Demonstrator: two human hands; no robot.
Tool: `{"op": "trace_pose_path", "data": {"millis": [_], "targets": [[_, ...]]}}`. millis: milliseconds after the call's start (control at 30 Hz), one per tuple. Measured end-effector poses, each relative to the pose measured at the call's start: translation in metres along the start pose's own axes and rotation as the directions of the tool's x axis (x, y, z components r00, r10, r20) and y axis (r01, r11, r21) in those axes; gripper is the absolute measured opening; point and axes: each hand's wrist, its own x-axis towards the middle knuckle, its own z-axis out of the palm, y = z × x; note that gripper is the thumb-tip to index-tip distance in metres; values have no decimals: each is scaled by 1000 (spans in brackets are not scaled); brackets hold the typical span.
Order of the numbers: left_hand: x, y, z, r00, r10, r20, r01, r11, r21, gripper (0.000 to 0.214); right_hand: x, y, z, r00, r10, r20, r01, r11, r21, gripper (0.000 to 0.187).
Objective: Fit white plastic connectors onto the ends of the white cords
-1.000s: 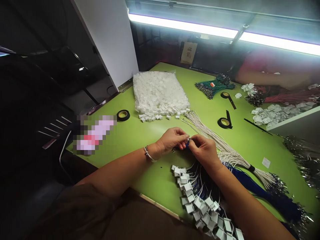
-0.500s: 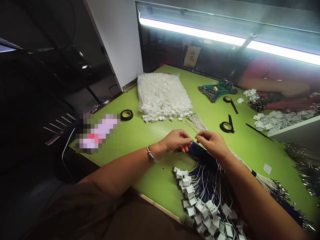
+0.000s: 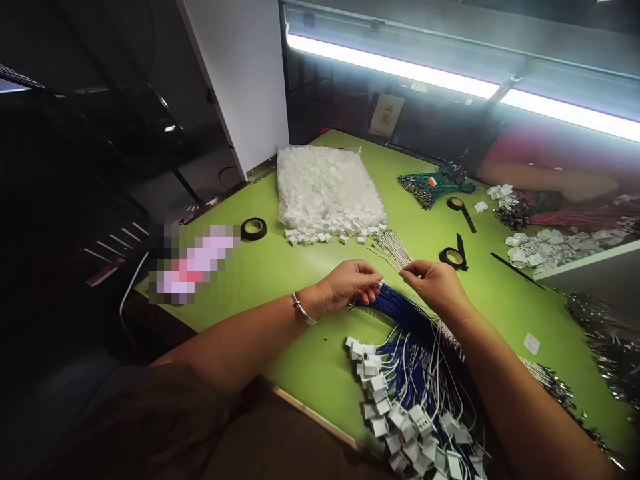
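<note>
My left hand (image 3: 354, 283) is closed in a pinch on a small white connector housing (image 3: 381, 284), which shows at its fingertips. Just right of it, my right hand (image 3: 434, 283) has thumb and forefinger together on the white wires (image 3: 393, 245), seemingly gripping one; the exact hold is partly hidden. Beneath and between both hands runs a bundle of blue wires (image 3: 400, 303). Nearer to me, several white connectors (image 3: 380, 383) with blue and white wires attached lie in a heap, partly over the table's front edge.
A clear bag of white connectors (image 3: 327, 183) lies at the back, loose ones before it. Black tape rolls (image 3: 253, 229) sit on the green table (image 3: 300, 267). Green wires (image 3: 440, 183) and more white connectors (image 3: 550, 241) are at the right. Another person's arm (image 3: 550, 179) shows behind the glass.
My right hand has moved slightly right, away from my left fingertips, onto the white wires. My left hand stays nearly in place with the connector housing.
</note>
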Motion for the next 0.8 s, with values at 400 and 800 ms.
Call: {"op": "trace_pose_path", "data": {"millis": [400,800], "targets": [[1,-1,2,1000,27,6,-27,999,-37,29,-33,-42,6,964,-171,-206,194,976,97,19],[-1,-1,4,997,9,83,1,993,-120,31,-43,-30,16,989,-143,-47,147,984,96,27]]}}
